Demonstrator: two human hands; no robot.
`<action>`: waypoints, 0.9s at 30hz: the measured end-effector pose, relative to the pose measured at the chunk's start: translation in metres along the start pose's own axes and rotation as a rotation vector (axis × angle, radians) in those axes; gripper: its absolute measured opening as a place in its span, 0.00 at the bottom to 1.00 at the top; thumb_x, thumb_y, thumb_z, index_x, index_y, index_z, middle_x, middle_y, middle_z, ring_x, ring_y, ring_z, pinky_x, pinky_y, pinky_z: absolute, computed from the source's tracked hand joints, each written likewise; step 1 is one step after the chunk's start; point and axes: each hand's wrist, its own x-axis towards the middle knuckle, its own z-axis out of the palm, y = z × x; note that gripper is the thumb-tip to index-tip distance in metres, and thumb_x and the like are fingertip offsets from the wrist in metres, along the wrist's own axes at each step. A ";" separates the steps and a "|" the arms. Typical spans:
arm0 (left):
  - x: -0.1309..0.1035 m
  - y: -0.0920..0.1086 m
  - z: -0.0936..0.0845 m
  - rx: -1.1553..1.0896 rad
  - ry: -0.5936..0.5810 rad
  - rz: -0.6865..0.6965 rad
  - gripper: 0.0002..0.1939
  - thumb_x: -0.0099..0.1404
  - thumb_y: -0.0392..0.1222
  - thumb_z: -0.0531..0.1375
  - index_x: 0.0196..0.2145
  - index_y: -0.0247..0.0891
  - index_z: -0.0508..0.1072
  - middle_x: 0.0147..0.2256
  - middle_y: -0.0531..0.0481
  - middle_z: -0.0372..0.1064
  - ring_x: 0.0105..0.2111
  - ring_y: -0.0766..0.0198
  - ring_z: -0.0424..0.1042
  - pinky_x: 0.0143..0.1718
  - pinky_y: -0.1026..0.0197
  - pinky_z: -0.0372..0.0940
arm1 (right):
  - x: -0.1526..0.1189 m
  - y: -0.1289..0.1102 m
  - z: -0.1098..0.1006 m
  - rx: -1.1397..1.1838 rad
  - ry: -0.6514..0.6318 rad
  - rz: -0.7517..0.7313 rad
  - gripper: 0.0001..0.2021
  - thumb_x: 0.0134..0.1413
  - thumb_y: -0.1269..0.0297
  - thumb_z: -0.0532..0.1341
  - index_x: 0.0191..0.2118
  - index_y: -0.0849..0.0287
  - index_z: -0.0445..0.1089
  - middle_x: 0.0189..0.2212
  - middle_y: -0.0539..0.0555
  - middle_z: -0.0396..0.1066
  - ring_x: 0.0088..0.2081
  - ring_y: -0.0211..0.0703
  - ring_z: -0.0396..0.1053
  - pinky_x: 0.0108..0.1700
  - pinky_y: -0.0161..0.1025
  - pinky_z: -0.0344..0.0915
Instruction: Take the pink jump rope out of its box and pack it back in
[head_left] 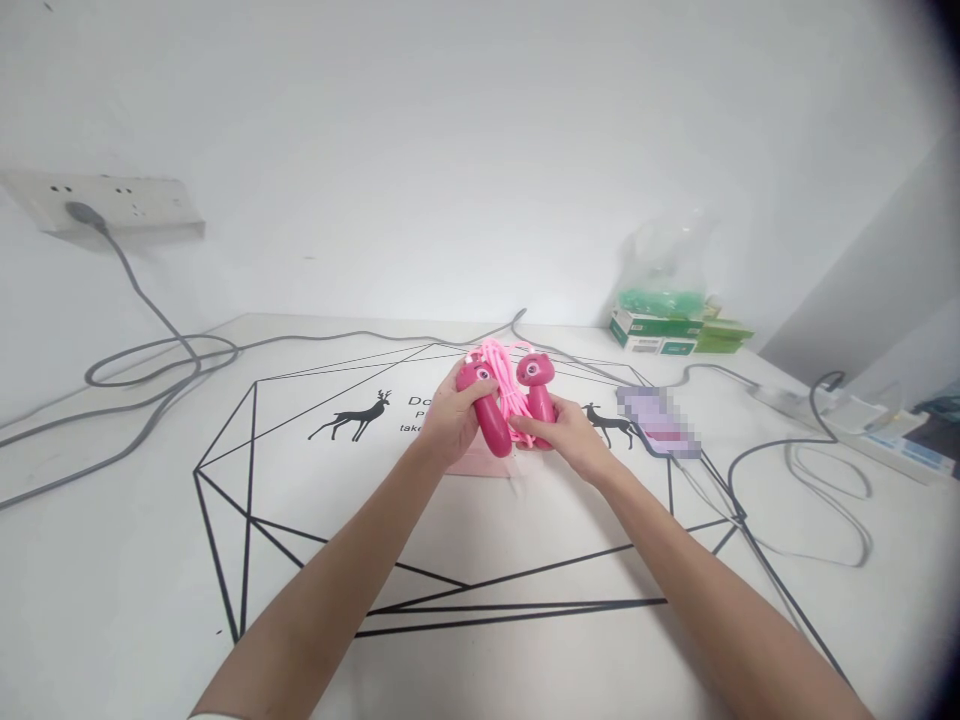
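Two firm grips: my left hand wraps one deep-pink handle, thumb across it, and my right hand closes on a second handle. Between them sits the bundled pink cord; I judge it best to squeeze the handles steadily and press the strands only lightly, keeping them from slipping or snagging. All this is over the printed table, with a phone to the right and a grey cable beyond.
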 end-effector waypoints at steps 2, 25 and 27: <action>0.000 0.001 -0.002 -0.005 -0.022 -0.007 0.17 0.58 0.35 0.66 0.45 0.37 0.70 0.37 0.50 0.70 0.36 0.66 0.72 0.42 0.61 0.69 | -0.001 0.000 0.000 -0.012 -0.044 -0.015 0.15 0.44 0.56 0.71 0.34 0.58 0.70 0.30 0.50 0.72 0.33 0.44 0.72 0.42 0.45 0.72; -0.009 0.002 0.007 -0.017 -0.037 0.096 0.23 0.56 0.35 0.66 0.50 0.42 0.67 0.41 0.50 0.71 0.39 0.63 0.73 0.40 0.61 0.69 | -0.006 -0.002 -0.002 0.379 -0.426 0.296 0.18 0.49 0.70 0.70 0.47 0.67 0.72 0.44 0.62 0.76 0.44 0.50 0.77 0.52 0.47 0.73; -0.010 0.001 0.009 -0.006 -0.042 0.086 0.24 0.57 0.35 0.65 0.51 0.43 0.67 0.41 0.50 0.71 0.38 0.63 0.73 0.40 0.61 0.70 | -0.005 -0.001 0.001 0.367 -0.382 0.287 0.17 0.48 0.70 0.71 0.46 0.67 0.73 0.42 0.61 0.77 0.42 0.49 0.77 0.50 0.45 0.74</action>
